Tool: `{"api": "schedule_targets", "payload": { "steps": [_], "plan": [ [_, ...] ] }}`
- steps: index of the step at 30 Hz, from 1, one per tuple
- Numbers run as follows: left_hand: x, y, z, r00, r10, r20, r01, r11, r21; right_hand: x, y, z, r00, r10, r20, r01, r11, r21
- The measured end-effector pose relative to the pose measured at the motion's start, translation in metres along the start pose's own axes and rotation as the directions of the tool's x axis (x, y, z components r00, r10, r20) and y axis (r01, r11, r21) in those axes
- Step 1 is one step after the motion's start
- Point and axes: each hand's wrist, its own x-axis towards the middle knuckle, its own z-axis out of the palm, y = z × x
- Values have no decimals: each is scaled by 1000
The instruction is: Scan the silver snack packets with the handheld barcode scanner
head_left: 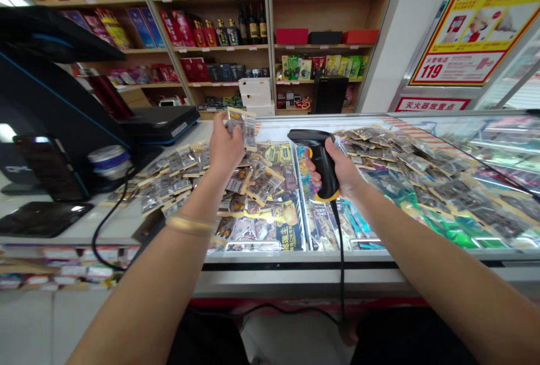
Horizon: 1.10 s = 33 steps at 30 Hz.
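Observation:
Pinched in my left hand (226,143) is a small clear snack packet (248,129) with tan edges, raised above the counter. My right hand (340,169) is wrapped round the grip of a black and yellow barcode scanner (323,162), whose head points left toward the packet. Its cable hangs down over the counter's front edge. Under my left hand lies a loose spread of similar packets (265,184). Another heap of such packets (405,154) covers the glass top to the right.
A glass-topped freezer (261,266) full of packaged goods lies below my hands. At the left are a dark checkout machine (25,95), a phone (50,168), a tape roll (109,161) and a black scale (156,123). Shelves (215,50) of boxes and bottles line the back.

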Motion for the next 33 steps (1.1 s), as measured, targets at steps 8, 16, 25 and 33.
{"api": "schedule_targets", "payload": {
  "steps": [8, 16, 25, 33],
  "plan": [
    [-4, -11, -53, 926, -269, 266, -1, 702, 712, 28, 39, 41, 989, 98, 107, -110, 988, 108],
    [-6, -15, -41, 891, -315, 327, -64, 627, 777, 19, 42, 37, 990, 141, 24, -143, 983, 118],
    [-18, 3, -31, 988, 28, 149, -108, 819, 564, -6, 14, 10, 1000, 23, -15, -21, 987, 162],
    [-61, 72, 62, 920, 241, 310, -284, 953, 102, -69, -23, -61, 961, -164, -222, 183, 981, 66]
  ]
}}
